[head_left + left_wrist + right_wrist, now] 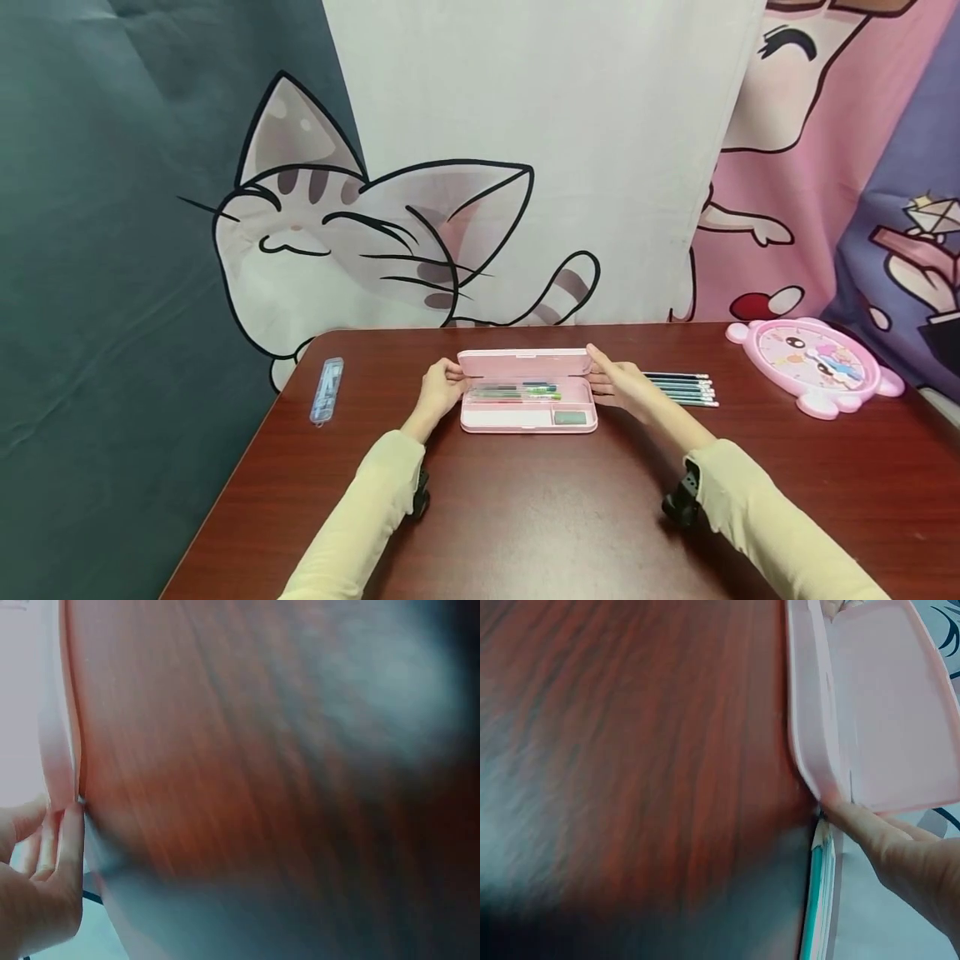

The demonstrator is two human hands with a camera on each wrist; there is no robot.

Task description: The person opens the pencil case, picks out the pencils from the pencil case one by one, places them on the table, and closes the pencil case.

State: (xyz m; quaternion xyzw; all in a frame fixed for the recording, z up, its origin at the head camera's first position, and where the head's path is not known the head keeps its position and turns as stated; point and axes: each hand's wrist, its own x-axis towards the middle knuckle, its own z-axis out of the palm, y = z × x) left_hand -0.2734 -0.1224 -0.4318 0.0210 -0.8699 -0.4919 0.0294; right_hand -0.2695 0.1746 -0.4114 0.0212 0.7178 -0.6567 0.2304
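Note:
A pink pencil case lies on the table with its lid raised at the back. Several slim pens with green and blue parts lie in its rear section, and a grey-green eraser sits at the front right. My left hand is at the case's left end, where thumb and fingers pinch the corner. On the right end, my right hand touches the case with straight fingers, thumb up by the lid's edge; a finger meets the base corner in the right wrist view.
Several dark green pencils lie just behind my right hand. Farther right is a pink animal-shaped clock. A narrow clear-and-blue pack lies near the left edge of the brown table. A printed curtain hangs behind.

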